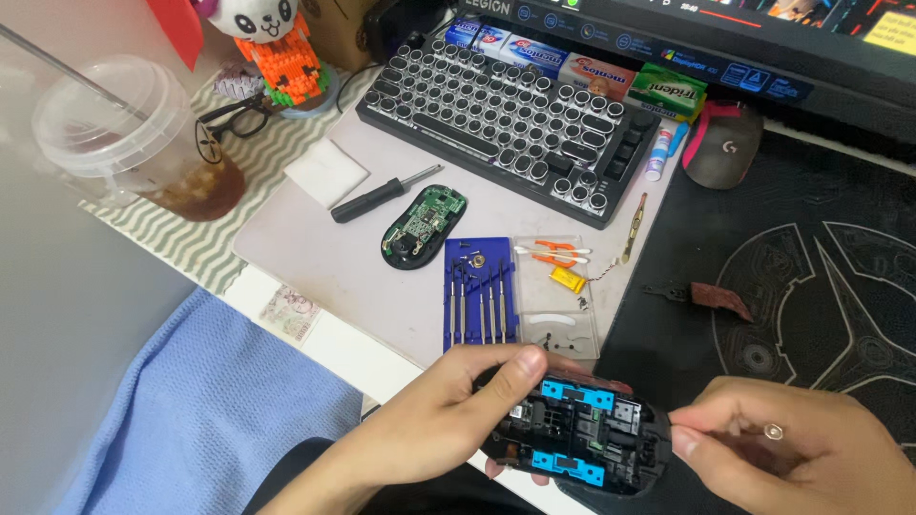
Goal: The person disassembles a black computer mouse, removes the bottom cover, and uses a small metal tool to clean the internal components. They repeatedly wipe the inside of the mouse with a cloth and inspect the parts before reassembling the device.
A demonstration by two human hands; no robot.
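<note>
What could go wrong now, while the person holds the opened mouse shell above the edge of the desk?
1. The mouse shell is held in the air at the desk edge by the left hand, while the right hand pinches its end; a slip might drop it to the floor.
2. The bare circuit board lies loose near the iced drink cup; a spill could wet it.
3. Small screws in the blue screwdriver tray could roll away if bumped.
</note>
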